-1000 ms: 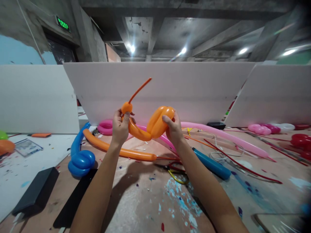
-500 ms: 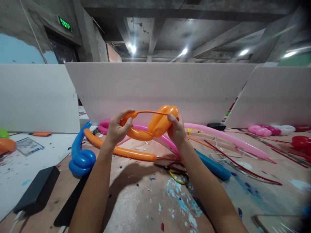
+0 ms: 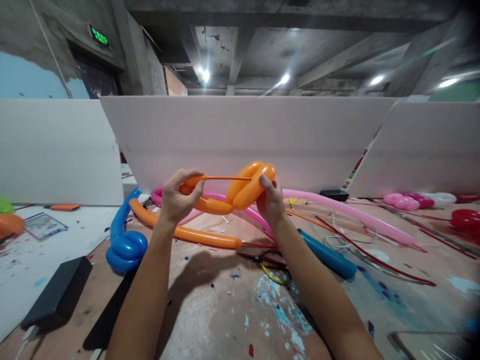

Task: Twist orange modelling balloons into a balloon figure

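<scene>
An orange modelling balloon (image 3: 245,187), twisted into fat loops at its right part, is held up between both hands above the table. My left hand (image 3: 180,195) is closed around its left end, thumb on top. My right hand (image 3: 270,197) grips the looped part, its thumb pressed on the front. The balloon's thin uninflated tail stretches straight from the left fingers to the loops. Below and behind it lie a long orange balloon (image 3: 206,237) and a pink balloon (image 3: 348,215). Scissors (image 3: 275,272) with red and yellow handles rest under my right wrist.
A blue twisted balloon (image 3: 126,251) and a black power bank (image 3: 58,290) are at the left. A teal tube (image 3: 330,255), a thin red strip (image 3: 371,260) and red balloons (image 3: 465,220) lie to the right. White boards (image 3: 247,140) stand behind the table.
My left hand has shifted slightly left and down with its end of the balloon. The thin tail, slightly bowed before, is now pulled straight. My right hand has barely moved.
</scene>
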`<state>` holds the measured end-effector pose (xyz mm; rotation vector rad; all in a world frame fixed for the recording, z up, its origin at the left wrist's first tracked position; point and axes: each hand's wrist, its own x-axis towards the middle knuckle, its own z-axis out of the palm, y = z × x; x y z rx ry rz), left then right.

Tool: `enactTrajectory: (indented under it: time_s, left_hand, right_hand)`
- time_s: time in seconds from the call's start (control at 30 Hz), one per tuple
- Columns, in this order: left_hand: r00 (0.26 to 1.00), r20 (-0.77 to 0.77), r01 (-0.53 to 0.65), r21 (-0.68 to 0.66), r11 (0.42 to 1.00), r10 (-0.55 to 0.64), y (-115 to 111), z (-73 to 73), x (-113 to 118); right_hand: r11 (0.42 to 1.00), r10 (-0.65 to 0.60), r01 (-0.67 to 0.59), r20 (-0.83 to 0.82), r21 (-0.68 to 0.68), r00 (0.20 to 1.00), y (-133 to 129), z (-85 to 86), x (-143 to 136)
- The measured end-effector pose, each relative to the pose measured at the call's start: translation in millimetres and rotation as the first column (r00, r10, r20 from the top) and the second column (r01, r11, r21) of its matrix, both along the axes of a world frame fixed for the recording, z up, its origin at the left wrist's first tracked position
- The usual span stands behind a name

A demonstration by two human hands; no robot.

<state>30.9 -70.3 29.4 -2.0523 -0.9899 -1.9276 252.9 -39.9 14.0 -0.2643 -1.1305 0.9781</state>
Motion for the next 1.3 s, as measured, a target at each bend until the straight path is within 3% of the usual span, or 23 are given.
enactTrajectory:
  time_s: [0.17, 0.67, 0.9, 1.07, 1.3]
  left_hand:
    - [0.998, 0.038, -0.050, 0.065, 0.997, 0.048, 0.0, -0.1, 1.8]
    - [0.983, 0.128, -0.142, 0.092, 0.986, 0.130, 0.8, 0.7, 3.8]
    - [0.999, 0.039, -0.004, 0.033, 0.999, 0.003, -2.4, 0.5, 10.7]
    - [0.996, -0.068, 0.055, -0.017, 0.998, -0.056, -6.2, -2.4, 26.5]
    - [0.977, -0.104, 0.146, -0.294, 0.945, -0.184, -6.3, -4.7, 35.4]
  right_hand:
    - [1.000, -0.001, 0.001, 0.006, 0.014, 1.000, -0.5, -0.4, -2.4]
    - [0.998, -0.046, 0.046, 0.000, 0.035, 0.999, 0.1, -1.2, -4.6]
    - [0.999, -0.036, 0.033, 0.064, 0.036, 0.997, 2.3, -6.8, -4.9]
    - [0.991, -0.122, 0.109, 0.176, 0.084, 0.977, 0.8, -10.6, -9.5]
    - [0.976, -0.205, 0.175, 0.266, 0.131, 0.942, -4.1, -9.7, -12.8]
